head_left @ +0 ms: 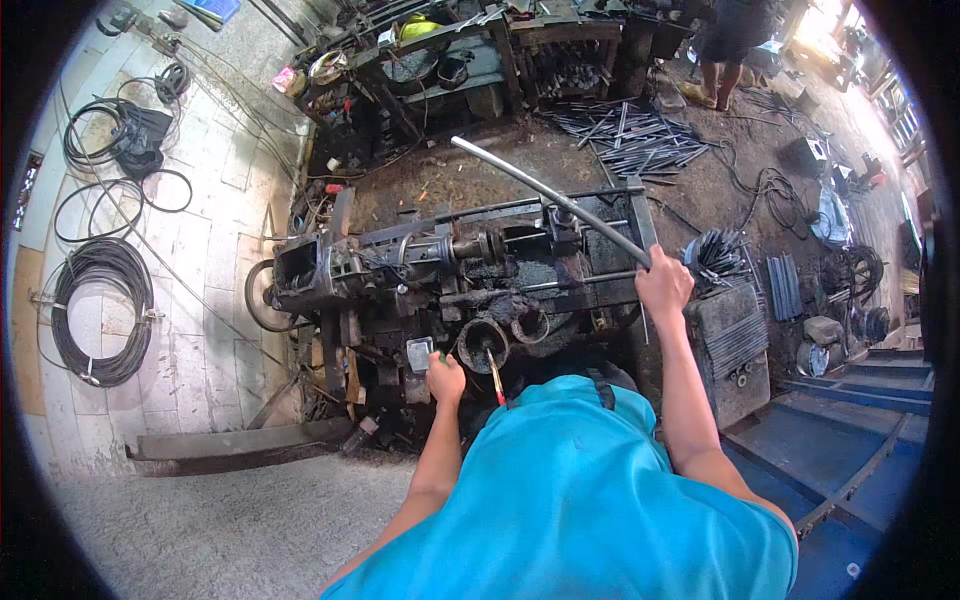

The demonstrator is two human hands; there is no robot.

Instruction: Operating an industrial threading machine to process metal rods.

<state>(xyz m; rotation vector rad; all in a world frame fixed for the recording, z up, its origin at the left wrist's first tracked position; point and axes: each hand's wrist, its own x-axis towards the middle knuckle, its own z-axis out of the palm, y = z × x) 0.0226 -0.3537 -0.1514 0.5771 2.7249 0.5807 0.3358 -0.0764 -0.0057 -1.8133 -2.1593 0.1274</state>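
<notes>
My right hand (664, 282) is closed around the lower end of a long grey metal rod (545, 192). The rod slants up and to the left over a dark, greasy machine (400, 262), its far end in the air. My left hand (445, 380) is closed in front of the machine, at its near side. A bit of green shows at its fingers, but what it grips is mostly hidden. Just beyond it is a small clear, squarish piece (420, 354). Between my hands, a brush-like tool (495, 376) with a red end stands in a round, dark container (482, 345).
Many cut metal rods (640, 138) lie on the floor beyond the machine; more stand bundled (716, 255) at the right. Coiled black cable (100, 312) lies at the left. A person (728, 60) stands at the far right. A blue metal frame (830, 440) is at the near right.
</notes>
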